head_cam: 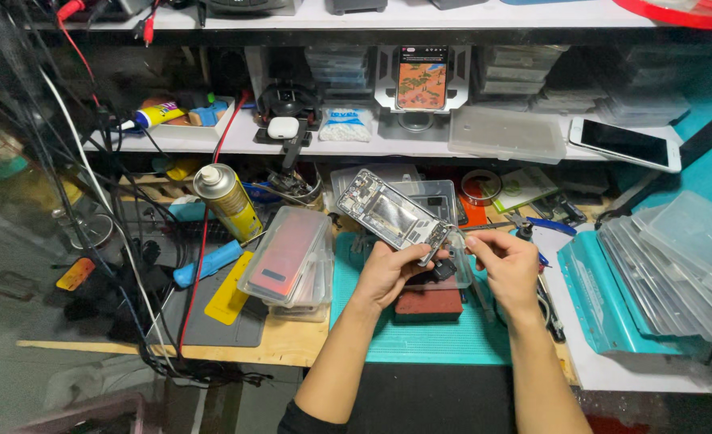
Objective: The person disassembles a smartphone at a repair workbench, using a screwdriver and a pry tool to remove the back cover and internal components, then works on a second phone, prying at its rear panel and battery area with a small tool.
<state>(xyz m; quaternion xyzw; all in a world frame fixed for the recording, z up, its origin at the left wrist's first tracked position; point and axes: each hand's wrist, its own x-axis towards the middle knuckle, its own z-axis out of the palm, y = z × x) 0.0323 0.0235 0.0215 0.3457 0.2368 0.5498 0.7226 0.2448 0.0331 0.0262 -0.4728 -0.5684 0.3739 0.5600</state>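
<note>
My left hand [390,272] grips the lower end of an opened phone frame [388,215], held tilted above the teal work mat [420,333], its bare inner parts facing up. My right hand [507,267] is pinched at the frame's lower right corner, fingertips touching it; whether it holds a small tool or part I cannot tell. Under the hands lies a dark red block [428,304] on the mat.
A clear plastic case with a red phone [285,255] lies left of the mat, beside a yellow spray can [226,199] and a blue-handled tool [208,264]. Stacked clear trays [677,265] fill the right. A lit phone on a stand [422,79] and a white phone [625,145] sit on the shelf.
</note>
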